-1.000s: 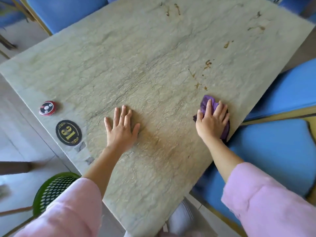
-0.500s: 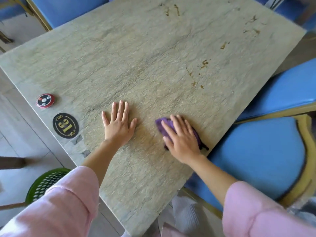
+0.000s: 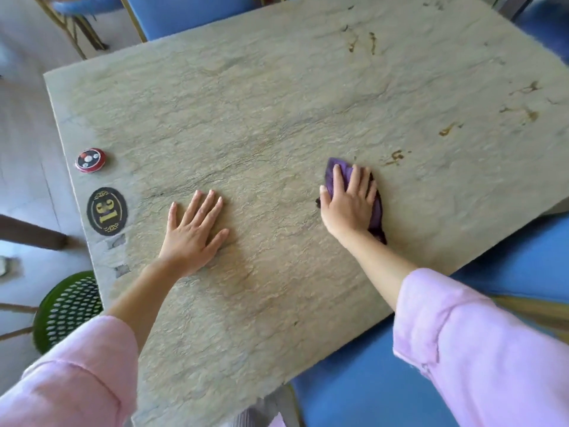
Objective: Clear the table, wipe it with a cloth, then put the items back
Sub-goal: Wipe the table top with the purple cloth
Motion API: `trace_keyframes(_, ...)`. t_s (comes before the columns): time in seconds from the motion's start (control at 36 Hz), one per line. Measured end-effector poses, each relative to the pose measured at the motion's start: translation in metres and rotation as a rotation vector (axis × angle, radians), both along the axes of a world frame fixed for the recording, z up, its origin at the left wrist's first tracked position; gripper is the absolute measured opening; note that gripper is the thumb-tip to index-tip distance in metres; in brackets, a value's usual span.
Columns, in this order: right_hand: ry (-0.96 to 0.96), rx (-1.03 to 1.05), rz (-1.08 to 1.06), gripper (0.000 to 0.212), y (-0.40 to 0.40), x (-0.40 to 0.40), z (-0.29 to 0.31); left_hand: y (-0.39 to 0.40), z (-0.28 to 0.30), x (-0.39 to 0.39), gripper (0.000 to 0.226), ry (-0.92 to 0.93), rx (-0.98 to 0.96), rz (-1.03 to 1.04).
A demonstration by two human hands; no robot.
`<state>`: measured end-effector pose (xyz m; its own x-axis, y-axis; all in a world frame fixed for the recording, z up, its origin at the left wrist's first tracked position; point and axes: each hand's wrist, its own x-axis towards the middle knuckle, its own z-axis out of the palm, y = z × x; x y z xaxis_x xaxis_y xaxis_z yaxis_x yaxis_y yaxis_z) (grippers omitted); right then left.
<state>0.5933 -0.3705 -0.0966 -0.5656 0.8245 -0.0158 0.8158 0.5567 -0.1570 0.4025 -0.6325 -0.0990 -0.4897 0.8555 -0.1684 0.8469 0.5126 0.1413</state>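
The stone-patterned table (image 3: 277, 118) fills the view. My right hand (image 3: 349, 204) presses flat on a purple cloth (image 3: 377, 215), fingers straight, right of the table's middle; most of the cloth is hidden under the palm. My left hand (image 3: 192, 232) rests flat on the bare tabletop with fingers spread, well left of the cloth. Brown stains (image 3: 395, 157) lie just beyond the cloth, and more brown stains (image 3: 523, 110) mark the far right part.
A red round call button (image 3: 90, 160) and a black oval number plate (image 3: 106, 211) sit by the table's left edge. Blue chairs (image 3: 385, 380) stand at the right and far sides. A green mesh bin (image 3: 66, 309) is on the floor at left.
My right hand slid the cloth left toward the left hand, then back right and a little farther from me. The left hand stayed flat in place. The view shifted.
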Motion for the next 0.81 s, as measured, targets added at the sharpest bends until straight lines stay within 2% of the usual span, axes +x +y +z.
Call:
trace_keyframes(0.14, 0.023, 0.026, 0.689, 0.058, -0.042, 0.032, -0.003, 0.001, 0.003, -0.001, 0.073, -0.031, 0.003, 0.018)
trace_keyframes(0.22, -0.031, 0.027, 0.933, 0.060, -0.027, 0.078, 0.001, 0.003, 0.007, 0.000, 0.077, -0.052, -0.002, 0.035)
trace_keyframes(0.28, -0.071, 0.027, 0.944, 0.059, 0.000, 0.099, 0.004, 0.005, 0.012, 0.000, 0.077, -0.061, -0.004, 0.049)
trace_keyframes(0.33, -0.070, 0.038, 0.832, 0.058, 0.036, 0.113, 0.005, 0.009, 0.016, 0.001, 0.073, -0.071, -0.011, 0.073)
trace_keyframes(0.39, -0.058, 0.053, 0.587, 0.056, 0.069, 0.116, 0.004, 0.015, 0.020, 0.005, 0.066, -0.077, -0.037, 0.113)
trace_keyframes(0.47, -0.036, 0.003, 0.187, 0.060, 0.079, 0.093, 0.004, 0.023, 0.022, 0.017, 0.069, -0.081, -0.073, 0.175)
trace_keyframes(0.56, -0.045, -0.052, 0.001, 0.066, 0.049, 0.056, 0.007, 0.028, 0.021, 0.027, 0.073, -0.078, -0.090, 0.219)
trace_keyframes(0.64, -0.018, -0.007, 0.164, 0.062, 0.007, 0.039, 0.007, 0.029, 0.020, 0.033, 0.072, -0.065, -0.082, 0.241)
trace_keyframes(0.75, -0.081, 0.007, 0.659, 0.063, -0.052, 0.058, 0.000, 0.028, 0.019, 0.047, 0.070, -0.044, -0.050, 0.303)
trace_keyframes(0.81, -0.118, -0.004, 0.889, 0.063, -0.056, 0.076, 0.002, 0.030, 0.019, 0.062, 0.066, -0.067, 0.005, 0.363)
